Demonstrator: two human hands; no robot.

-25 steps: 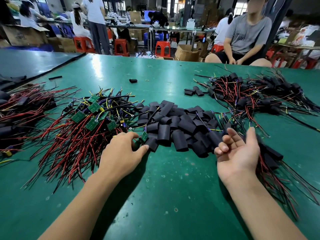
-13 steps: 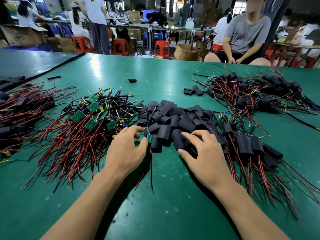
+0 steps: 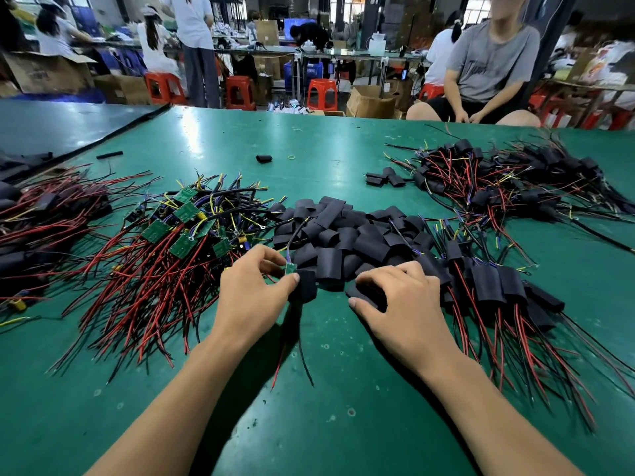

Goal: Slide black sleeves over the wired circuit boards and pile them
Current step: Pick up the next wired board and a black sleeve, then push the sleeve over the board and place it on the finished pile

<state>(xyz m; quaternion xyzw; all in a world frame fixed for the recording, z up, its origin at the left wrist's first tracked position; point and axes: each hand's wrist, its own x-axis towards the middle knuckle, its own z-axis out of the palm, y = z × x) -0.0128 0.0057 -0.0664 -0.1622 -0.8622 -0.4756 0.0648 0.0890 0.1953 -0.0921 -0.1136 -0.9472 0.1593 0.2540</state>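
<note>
Two hands [image 3: 256, 297] [image 3: 409, 310], one loose-sleeve pile [image 3: 347, 231], one bare-board heap [image 3: 185, 228]

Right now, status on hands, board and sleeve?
Left hand pinches a wired circuit board, wires trailing below. Right hand grips a black sleeve at near edge of the sleeve pile. Board not yet sleeved. One loose sleeve lies between the hands.

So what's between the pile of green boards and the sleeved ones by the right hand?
A heap of loose black sleeves, in the head view. At its near edge the left hand pinches a board and the right hand grips one sleeve.
</note>
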